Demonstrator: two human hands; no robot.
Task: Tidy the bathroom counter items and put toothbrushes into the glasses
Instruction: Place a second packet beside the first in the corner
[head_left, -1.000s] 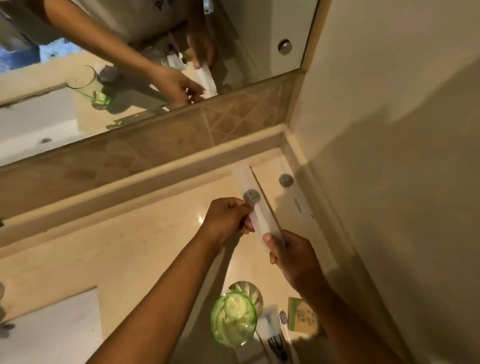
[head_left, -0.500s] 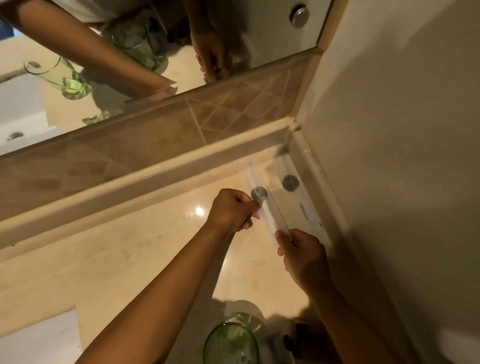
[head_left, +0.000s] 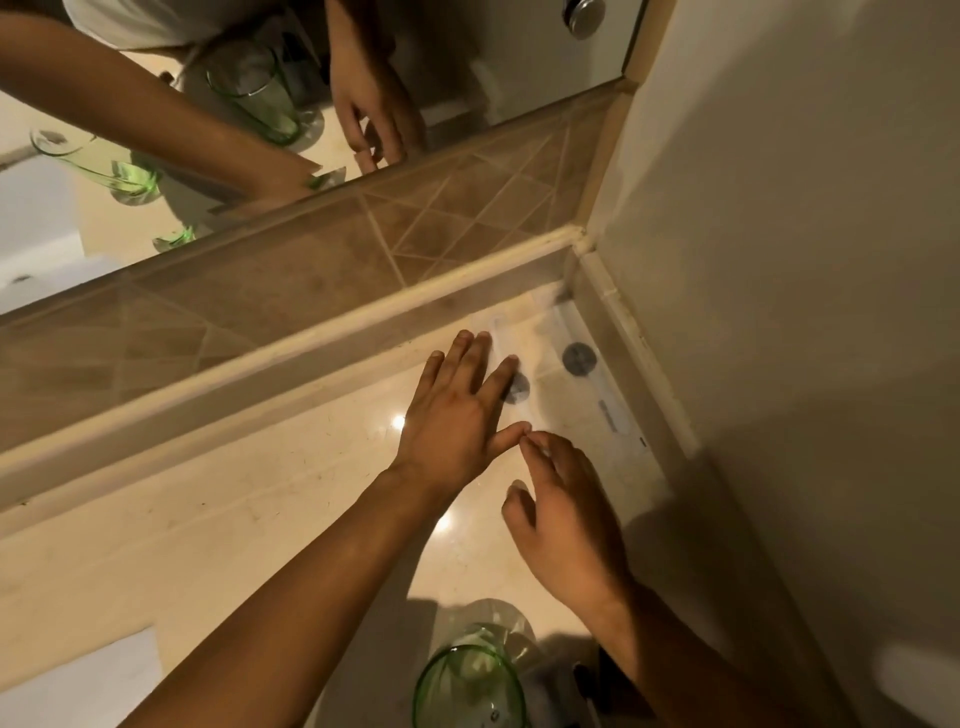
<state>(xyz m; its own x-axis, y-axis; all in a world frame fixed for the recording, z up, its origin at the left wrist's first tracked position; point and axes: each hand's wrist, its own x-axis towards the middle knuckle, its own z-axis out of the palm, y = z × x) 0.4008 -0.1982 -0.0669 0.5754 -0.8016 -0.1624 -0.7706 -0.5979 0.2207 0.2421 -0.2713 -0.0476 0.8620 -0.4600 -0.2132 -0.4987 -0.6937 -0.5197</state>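
We see the left hand (head_left: 457, 415) spread flat on a thin packet (head_left: 511, 379), right hand (head_left: 563, 512) loosely open just behind. Packets on the bench (head_left: 260, 493) look light, flimsy, slippery; we'd pinch an end.

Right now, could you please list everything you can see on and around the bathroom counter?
Sachets: two, pale and flat, each with a round grey mark, side by side on the counter in the right rear corner; the left one partly under the left hand's fingers.
Glass: one, green-tinted, at the near edge of the counter.
Counter: one, cream and glossy.
Tile band: one, brown, above the counter's back ledge.
Mirror: one, above the tiles, reflecting glasses and hands.
Wall: one, beige, on the right.
Left hand: one, fingers straight, resting on the left sachet.
Right hand: one, fingers relaxed, holding nothing, just above the counter.
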